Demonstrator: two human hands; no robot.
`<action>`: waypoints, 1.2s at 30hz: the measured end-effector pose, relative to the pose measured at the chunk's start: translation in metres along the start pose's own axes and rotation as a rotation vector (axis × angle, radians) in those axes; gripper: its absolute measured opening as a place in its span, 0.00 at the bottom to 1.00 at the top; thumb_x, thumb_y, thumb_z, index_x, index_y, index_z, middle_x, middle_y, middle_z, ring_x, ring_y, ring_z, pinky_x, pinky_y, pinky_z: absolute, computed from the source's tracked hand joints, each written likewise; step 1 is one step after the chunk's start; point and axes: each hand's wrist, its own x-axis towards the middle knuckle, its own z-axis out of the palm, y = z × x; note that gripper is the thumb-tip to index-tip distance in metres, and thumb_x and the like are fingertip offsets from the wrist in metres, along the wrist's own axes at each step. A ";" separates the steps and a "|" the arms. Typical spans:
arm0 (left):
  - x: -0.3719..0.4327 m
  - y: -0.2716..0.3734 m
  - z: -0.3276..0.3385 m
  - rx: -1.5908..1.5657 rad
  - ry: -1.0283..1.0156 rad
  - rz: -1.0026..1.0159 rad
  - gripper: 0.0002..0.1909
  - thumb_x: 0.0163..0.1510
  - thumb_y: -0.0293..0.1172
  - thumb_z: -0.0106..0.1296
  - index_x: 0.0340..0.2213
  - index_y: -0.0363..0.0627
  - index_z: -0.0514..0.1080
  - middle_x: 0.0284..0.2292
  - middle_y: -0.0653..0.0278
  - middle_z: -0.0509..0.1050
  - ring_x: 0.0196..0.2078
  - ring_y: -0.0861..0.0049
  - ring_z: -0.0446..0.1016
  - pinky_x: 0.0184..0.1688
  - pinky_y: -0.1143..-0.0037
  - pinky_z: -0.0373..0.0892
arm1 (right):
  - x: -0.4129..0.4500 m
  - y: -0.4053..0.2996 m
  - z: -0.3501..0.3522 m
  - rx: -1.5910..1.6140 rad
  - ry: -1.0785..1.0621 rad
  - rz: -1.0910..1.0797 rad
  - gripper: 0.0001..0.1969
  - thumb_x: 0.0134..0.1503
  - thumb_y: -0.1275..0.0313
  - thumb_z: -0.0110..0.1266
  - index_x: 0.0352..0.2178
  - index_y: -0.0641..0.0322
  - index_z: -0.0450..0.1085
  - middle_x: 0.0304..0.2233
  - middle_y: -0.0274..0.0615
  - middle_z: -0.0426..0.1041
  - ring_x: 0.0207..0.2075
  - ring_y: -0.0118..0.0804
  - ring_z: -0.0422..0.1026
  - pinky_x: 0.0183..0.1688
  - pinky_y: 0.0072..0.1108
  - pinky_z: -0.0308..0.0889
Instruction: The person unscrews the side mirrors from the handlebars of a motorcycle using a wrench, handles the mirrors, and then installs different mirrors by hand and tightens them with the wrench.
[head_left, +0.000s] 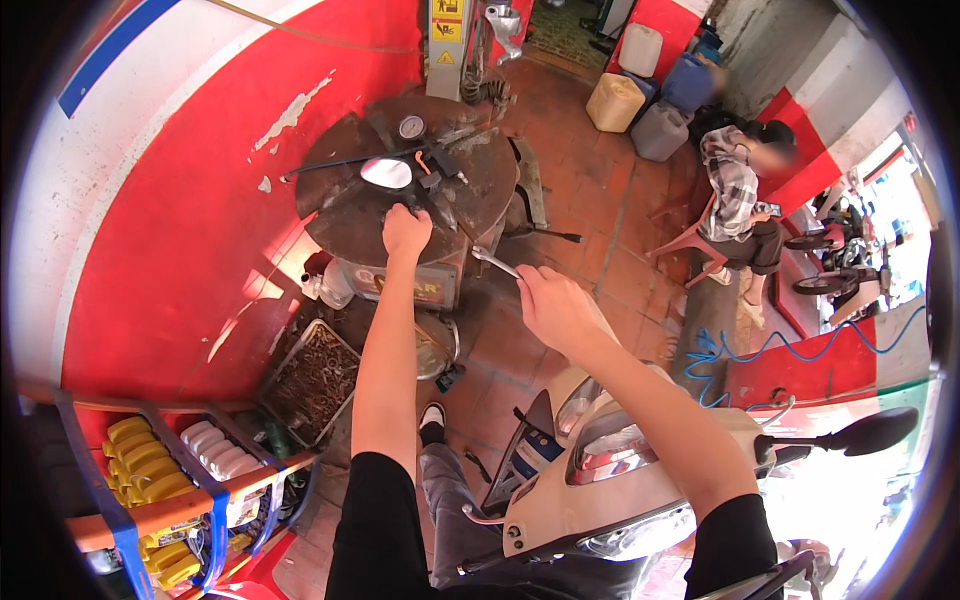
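My left hand (406, 231) reaches over the round steel turntable (337, 232) of a tire changer, its fingers closed at the dark stem of a rear-view mirror (387, 173). The mirror's glass faces up and shines white. Beyond it on the turntable is a tire inflator gun with an orange lever (422, 161), a black hose and a round pressure gauge (412, 127). To the right, off the turntable's front edge, my right hand (551, 307) grips an open-end wrench (495, 262), the jaw pointing up and left.
A beige scooter (637, 472) stands close at my right, its other mirror (874, 431) sticking out. Left are a metal tray of small parts (311, 382) and a rack with oil bottles (150, 461). A seated person (731, 184) and plastic jerrycans (615, 101) are at the far right.
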 end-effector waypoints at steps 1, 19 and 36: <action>-0.004 -0.002 -0.006 0.005 0.008 0.005 0.19 0.51 0.41 0.49 0.36 0.34 0.69 0.34 0.44 0.76 0.39 0.50 0.76 0.40 0.61 0.73 | 0.002 0.000 0.003 0.046 0.034 0.016 0.10 0.58 0.69 0.47 0.38 0.64 0.69 0.26 0.49 0.71 0.30 0.50 0.73 0.32 0.35 0.70; -0.363 0.224 -0.289 -0.055 -0.158 0.521 0.13 0.56 0.37 0.48 0.35 0.38 0.69 0.21 0.51 0.75 0.24 0.52 0.75 0.29 0.61 0.70 | -0.072 -0.008 -0.142 1.720 -0.095 0.530 0.14 0.57 0.58 0.54 0.27 0.56 0.68 0.19 0.25 0.64 0.15 0.19 0.53 0.17 0.16 0.44; -0.373 0.216 -0.203 -1.337 -0.081 -0.123 0.19 0.47 0.31 0.65 0.36 0.45 0.65 0.28 0.71 0.74 0.28 0.84 0.74 0.27 0.85 0.67 | -0.082 -0.008 -0.141 1.534 -0.589 0.366 0.11 0.57 0.58 0.49 0.30 0.50 0.73 0.25 0.31 0.75 0.22 0.21 0.68 0.20 0.17 0.58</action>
